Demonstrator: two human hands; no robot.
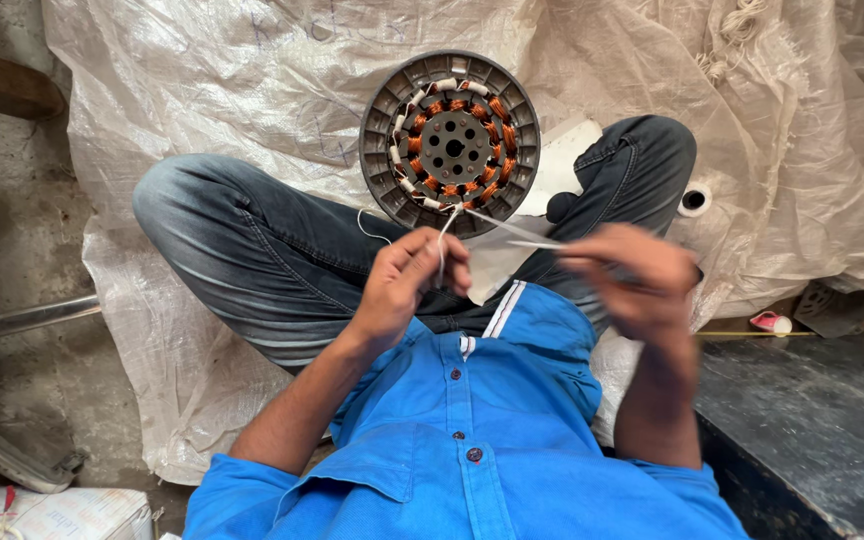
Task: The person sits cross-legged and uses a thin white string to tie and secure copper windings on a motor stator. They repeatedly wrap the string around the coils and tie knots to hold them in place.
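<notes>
A round grey motor stator [449,145] with copper windings and white sleeves rests between my crossed legs on a white woven sheet [252,90]. My left hand [407,285] pinches a thin white lead [444,240] that runs up to the stator's near edge. My right hand [632,280], blurred, holds the end of a second white strand [512,232] stretched from the same spot on the stator. Both hands hover above my lap, just below the stator.
A white tape roll [694,199] lies on the sheet at the right. A dark slab [812,420] is at the lower right, with a small red-and-white object [772,322] beside it. A metal bar [22,320] crosses the floor at left.
</notes>
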